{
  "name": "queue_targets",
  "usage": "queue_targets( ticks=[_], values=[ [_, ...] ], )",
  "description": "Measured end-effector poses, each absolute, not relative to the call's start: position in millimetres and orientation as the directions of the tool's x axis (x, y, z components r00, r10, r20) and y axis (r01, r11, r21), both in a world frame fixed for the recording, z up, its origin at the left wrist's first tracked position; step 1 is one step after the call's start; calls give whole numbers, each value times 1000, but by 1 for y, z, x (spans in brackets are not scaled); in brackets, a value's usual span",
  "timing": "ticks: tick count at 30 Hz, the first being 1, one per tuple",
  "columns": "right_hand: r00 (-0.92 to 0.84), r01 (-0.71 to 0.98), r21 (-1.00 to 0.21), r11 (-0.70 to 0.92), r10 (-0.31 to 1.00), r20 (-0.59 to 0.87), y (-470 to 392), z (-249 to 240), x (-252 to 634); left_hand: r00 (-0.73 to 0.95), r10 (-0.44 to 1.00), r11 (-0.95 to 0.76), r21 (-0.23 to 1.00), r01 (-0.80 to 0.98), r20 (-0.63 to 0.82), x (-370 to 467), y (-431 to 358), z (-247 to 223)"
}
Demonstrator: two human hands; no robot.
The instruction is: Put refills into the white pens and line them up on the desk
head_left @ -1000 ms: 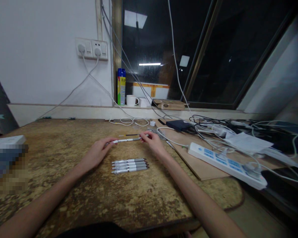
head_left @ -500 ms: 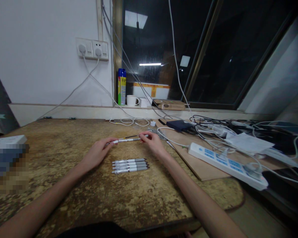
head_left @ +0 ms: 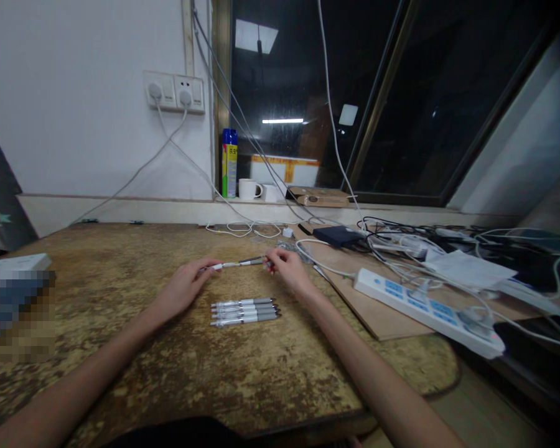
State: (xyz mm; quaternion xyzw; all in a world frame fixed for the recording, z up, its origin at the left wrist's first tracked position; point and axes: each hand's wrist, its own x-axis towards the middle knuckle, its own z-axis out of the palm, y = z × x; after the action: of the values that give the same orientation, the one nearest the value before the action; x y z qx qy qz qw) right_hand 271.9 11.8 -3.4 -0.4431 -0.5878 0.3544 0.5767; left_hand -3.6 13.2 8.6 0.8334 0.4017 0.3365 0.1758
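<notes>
Pinched the pale end of a pen barrel [head_left: 217,267] between thumb and fingers of the left hand [head_left: 189,283], closed snugly on it, over the far half of the worn wooden counter [head_left: 177,373]. Pointed that barrel toward the right hand [head_left: 287,269], roughly in line with a slim dark-and-grey pen piece [head_left: 251,261] lying between both hands. Couldn't make out any join or gap between barrel and piece. Bunched the right fingers nearly together at the piece's far end, but couldn't tell whether gripping it or something small and greyish beside it. Had a row of white-and-grey retractable pens [head_left: 245,312] side by side on the counter, nearer the body and between the forearms, dark tips to the right. Saw clear plastic packaging [head_left: 303,251] just beyond the right hand, a loosely coiled white cable [head_left: 236,233] farther back, and a white power strip [head_left: 415,303] slanting across a thin brown board [head_left: 354,298] on the right. Glimpsed a spray can [head_left: 229,165] beside a white mug [head_left: 248,189] on the windowsill.
</notes>
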Motion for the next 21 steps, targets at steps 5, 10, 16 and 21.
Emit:
queue_targets(
  ticks=[5,10,16,21],
  values=[
    [67,100,-950,297,950,304,8,0,270,443,790,-613,561,557,424,-5,14,8],
    [78,100,-954,281,954,289,7,0,271,453,791,-611,580,539,412,-2,9,14],
    [87,113,-948,299,947,309,8,-2,273,475,785,-612,616,496,398,2,3,20],
    [114,118,-945,307,941,320,6,-1,273,491,785,-605,641,473,378,4,-1,23]
  ],
)
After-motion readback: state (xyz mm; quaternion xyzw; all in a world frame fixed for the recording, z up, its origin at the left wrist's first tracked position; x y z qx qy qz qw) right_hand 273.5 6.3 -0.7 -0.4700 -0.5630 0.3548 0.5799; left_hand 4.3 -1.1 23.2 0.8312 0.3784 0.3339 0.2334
